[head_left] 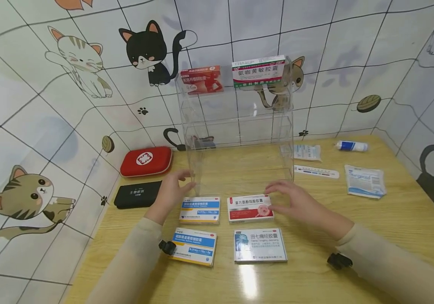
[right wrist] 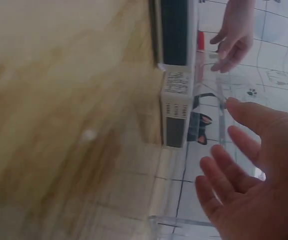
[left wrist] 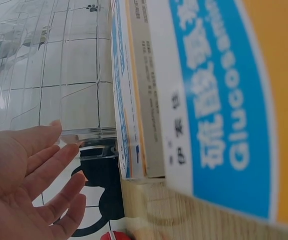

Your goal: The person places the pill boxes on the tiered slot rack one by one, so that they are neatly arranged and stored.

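Note:
My left hand (head_left: 172,193) hovers by the lower left side of a clear acrylic shelf (head_left: 237,120), its fingers loosely spread and holding nothing. Just beside it lies a blue, white and yellow medicine box (head_left: 200,210), with a matching box (head_left: 195,247) nearer me. My right hand (head_left: 294,203) is at the right end of a red and white medicine box (head_left: 250,208). In the right wrist view its spread fingers (right wrist: 224,172) appear apart from that box. A pale blue and white medicine box (head_left: 260,245) lies in front of it.
The shelf's top holds a red box (head_left: 202,80) and a green and white box (head_left: 258,71). Left stand a red first-aid case (head_left: 146,161) and a black pouch (head_left: 138,194). Right lie a thermometer (head_left: 316,171), a small packet (head_left: 307,152), a tube (head_left: 351,146) and a surgical pack (head_left: 365,181).

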Motion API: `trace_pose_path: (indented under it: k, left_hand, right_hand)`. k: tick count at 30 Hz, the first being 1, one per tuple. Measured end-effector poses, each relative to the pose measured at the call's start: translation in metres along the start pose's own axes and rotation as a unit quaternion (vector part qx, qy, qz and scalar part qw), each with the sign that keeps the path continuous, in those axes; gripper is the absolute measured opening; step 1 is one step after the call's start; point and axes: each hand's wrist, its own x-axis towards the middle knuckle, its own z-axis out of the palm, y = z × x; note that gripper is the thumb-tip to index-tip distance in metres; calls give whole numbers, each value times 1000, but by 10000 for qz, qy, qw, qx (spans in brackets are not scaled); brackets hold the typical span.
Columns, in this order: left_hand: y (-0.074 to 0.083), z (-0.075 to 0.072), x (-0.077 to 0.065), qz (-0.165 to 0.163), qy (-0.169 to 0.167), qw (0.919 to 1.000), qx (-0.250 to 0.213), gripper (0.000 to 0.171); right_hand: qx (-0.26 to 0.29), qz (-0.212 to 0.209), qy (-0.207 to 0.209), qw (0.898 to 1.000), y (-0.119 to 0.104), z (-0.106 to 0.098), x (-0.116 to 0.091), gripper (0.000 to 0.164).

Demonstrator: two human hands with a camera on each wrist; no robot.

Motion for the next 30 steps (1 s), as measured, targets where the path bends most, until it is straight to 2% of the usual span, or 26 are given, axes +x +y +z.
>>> trace_pose_path:
  k: [10, 16, 20, 24, 27, 30]
  left_hand:
    - [0, -3, 2, -168, -47, 9998, -127, 39]
    - [-1, -3, 2, -161, -60, 9997, -148, 40]
    - [-1, -3, 0, -147, -31, 9998, -151, 39]
    - [-2, -3, 0, -113, 1, 9998, -143, 38]
    - [-2, -3, 1, -84, 11, 9999, -149, 36]
    - [-2, -2, 1, -61, 0, 9999, -137, 36]
  right_hand:
    - [-248, 391, -520, 9976, 14, 5, 1, 63]
    - [-215, 518, -536, 9970, 15, 7, 3, 66]
    - [-12, 613, -282, 9977, 12, 8, 3, 60]
    - [416, 668, 85, 9969, 3, 5, 4, 39]
    - [482, 533, 294, 9970, -2, -1, 4, 28]
    - [365, 295, 506, 9976, -8, -11, 8, 25]
